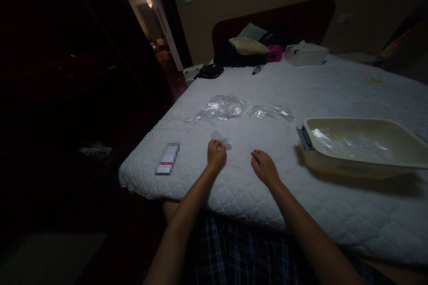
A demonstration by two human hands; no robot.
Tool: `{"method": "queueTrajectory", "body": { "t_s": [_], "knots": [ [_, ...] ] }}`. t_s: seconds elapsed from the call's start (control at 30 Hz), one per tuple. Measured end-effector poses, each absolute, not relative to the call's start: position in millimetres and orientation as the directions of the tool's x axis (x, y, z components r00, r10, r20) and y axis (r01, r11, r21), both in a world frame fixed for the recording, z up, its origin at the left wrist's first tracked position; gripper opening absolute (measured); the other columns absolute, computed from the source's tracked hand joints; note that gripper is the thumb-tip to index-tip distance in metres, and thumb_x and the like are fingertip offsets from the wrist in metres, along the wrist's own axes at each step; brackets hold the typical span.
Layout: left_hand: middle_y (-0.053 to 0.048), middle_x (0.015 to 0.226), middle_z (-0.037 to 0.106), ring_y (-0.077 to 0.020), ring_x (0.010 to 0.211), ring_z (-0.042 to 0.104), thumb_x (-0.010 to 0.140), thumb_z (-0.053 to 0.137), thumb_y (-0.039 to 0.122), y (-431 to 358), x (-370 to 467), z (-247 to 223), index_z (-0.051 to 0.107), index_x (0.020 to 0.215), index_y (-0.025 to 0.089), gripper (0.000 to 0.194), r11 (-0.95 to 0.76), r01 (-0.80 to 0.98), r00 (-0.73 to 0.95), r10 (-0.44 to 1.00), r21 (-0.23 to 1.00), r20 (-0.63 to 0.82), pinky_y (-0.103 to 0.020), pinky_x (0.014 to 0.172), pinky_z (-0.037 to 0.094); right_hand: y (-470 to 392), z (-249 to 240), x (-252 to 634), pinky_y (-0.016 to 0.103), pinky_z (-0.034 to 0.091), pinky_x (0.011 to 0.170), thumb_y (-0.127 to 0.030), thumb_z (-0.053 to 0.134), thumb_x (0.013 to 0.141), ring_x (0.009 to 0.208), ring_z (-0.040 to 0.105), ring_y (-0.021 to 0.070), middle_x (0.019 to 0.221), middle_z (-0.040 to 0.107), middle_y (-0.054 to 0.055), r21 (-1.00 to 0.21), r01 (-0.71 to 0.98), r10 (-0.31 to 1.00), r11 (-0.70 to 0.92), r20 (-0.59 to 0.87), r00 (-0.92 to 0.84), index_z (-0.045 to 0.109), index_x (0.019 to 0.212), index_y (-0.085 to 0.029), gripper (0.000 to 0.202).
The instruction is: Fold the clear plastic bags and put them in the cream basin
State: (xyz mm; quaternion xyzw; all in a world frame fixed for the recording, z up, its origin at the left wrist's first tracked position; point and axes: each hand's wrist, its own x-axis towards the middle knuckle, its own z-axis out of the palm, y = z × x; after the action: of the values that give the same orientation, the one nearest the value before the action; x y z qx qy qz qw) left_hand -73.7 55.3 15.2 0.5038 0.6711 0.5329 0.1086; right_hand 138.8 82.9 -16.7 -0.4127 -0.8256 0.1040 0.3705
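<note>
My left hand (216, 156) is closed on a small clear plastic bag (229, 144), a thin crumpled piece that pokes out past the fingers. To its right, my right hand (265, 167) hovers low over or rests on the white quilted mattress cover (240, 191); its fingers are loosely curved and apart, with nothing seen in them. Beyond both hands lies a loose spread of crumpled clear plastic bags (225, 106). At the right stands a cream plastic bin (354, 170) with a grey latch, and more clear plastic lies inside it.
A phone-like item (167, 159), pixelated, lies left of my hands. Toward the headboard (301, 13) are a white box (306, 54), a pale pillow (249, 46), a magenta roll (274, 53) and dark cloth. The bed's left edge drops to a dark floor.
</note>
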Motion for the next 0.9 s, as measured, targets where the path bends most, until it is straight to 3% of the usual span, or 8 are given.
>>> {"method": "queueTrajectory", "body": {
  "t_s": [0.07, 0.13, 0.2, 0.3, 0.37, 0.5, 0.7, 0.9],
  "knots": [
    [-0.004, 0.077, 0.053, -0.0183, 0.083, 0.051, 0.071, 0.053, 0.024, 51.6, -66.4, 20.9, 0.05, 0.065, 0.019, 0.008, -0.136, 0.29, -0.487, 0.831, 0.947, 0.269, -0.033, 0.079, 0.04, 83.0, -16.7, 139.1, 0.042, 0.043, 0.088, -0.023, 0.043, 0.081, 0.099, 0.055, 0.0231, 0.105, 0.061, 0.012, -0.479, 0.602, 0.759, 0.638, 0.525, -0.386, 0.062, 0.098, -0.016, 0.026],
    [-0.002, 0.073, 0.055, -0.0167, 0.077, 0.055, 0.071, 0.051, 0.029, 46.8, -60.2, 28.0, 0.05, 0.067, 0.019, 0.011, -0.151, -0.02, -0.431, 0.893, 0.988, 0.128, -0.031, 0.073, 0.043, 83.6, -17.9, 140.1, 0.041, 0.043, 0.088, -0.024, 0.044, 0.08, 0.099, 0.055, 0.0236, 0.105, 0.061, 0.013, -0.486, 0.602, 0.763, 0.633, 0.519, -0.384, 0.061, 0.099, -0.015, 0.027],
    [-0.004, 0.075, 0.058, -0.0171, 0.077, 0.058, 0.071, 0.052, 0.035, 40.6, -55.6, 34.3, 0.053, 0.071, 0.018, 0.017, -0.116, -0.295, -0.347, 0.938, 0.948, 0.007, -0.03, 0.071, 0.045, 84.6, -19.6, 141.2, 0.041, 0.043, 0.088, -0.024, 0.047, 0.078, 0.099, 0.055, 0.0242, 0.105, 0.061, 0.013, -0.495, 0.591, 0.764, 0.637, 0.509, -0.397, 0.061, 0.1, -0.014, 0.029],
    [-0.006, 0.082, 0.062, -0.0189, 0.079, 0.06, 0.068, 0.059, 0.04, 30.4, -51.7, 35.4, 0.058, 0.08, 0.016, 0.027, -0.002, -0.525, -0.186, 0.976, 0.851, -0.112, -0.031, 0.071, 0.046, 85.3, -20.5, 141.6, 0.041, 0.042, 0.089, -0.024, 0.048, 0.078, 0.1, 0.055, 0.0243, 0.107, 0.06, 0.013, -0.513, 0.57, 0.762, 0.642, 0.508, -0.401, 0.061, 0.1, -0.014, 0.028],
    [-0.005, 0.081, 0.063, -0.0181, 0.076, 0.06, 0.064, 0.066, 0.037, 26.0, -50.6, 28.5, 0.058, 0.081, 0.017, 0.028, 0.062, -0.556, -0.105, 0.984, 0.829, -0.143, -0.03, 0.069, 0.047, 84.2, -18.2, 140.8, 0.041, 0.042, 0.089, -0.025, 0.045, 0.08, 0.1, 0.054, 0.0235, 0.107, 0.06, 0.013, -0.539, 0.557, 0.77, 0.632, 0.515, -0.376, 0.062, 0.099, -0.015, 0.027],
    [0.0, 0.071, 0.061, -0.013, 0.068, 0.058, 0.063, 0.071, 0.034, 26.5, -49.3, 8.3, 0.056, 0.073, 0.018, 0.024, 0.078, -0.521, -0.146, 0.973, 0.85, -0.179, -0.023, 0.061, 0.044, 77.6, -8.2, 141.0, 0.039, 0.043, 0.088, -0.03, 0.044, 0.083, 0.097, 0.055, 0.0213, 0.103, 0.061, 0.011, -0.643, 0.47, 0.795, 0.604, 0.526, -0.302, 0.06, 0.098, -0.016, 0.026],
    [-0.005, 0.079, 0.064, -0.0151, 0.075, 0.059, 0.065, 0.069, 0.04, 31.3, -44.2, -2.6, 0.061, 0.083, 0.013, 0.034, 0.065, -0.481, -0.07, 0.991, 0.874, -0.112, -0.028, 0.072, 0.043, 65.9, 2.5, 144.6, 0.033, 0.049, 0.071, -0.038, 0.047, 0.082, 0.077, 0.058, 0.019, 0.087, 0.061, 0.009, -0.719, 0.377, 0.812, 0.584, 0.524, -0.258, 0.061, 0.092, -0.017, 0.027],
    [-0.003, 0.074, 0.061, -0.0108, 0.068, 0.054, 0.069, 0.067, 0.04, 30.9, -39.8, -5.2, 0.064, 0.083, 0.013, 0.03, 0.035, -0.436, -0.093, 0.992, 0.899, -0.083, -0.024, 0.068, 0.04, 63.4, -1.6, 127.4, 0.03, 0.048, 0.061, -0.045, 0.051, 0.078, 0.066, 0.06, 0.0174, 0.076, 0.065, 0.005, -0.905, 0.191, 0.864, 0.379, 0.273, -0.423, 0.063, 0.084, -0.017, 0.031]
  ]
}}
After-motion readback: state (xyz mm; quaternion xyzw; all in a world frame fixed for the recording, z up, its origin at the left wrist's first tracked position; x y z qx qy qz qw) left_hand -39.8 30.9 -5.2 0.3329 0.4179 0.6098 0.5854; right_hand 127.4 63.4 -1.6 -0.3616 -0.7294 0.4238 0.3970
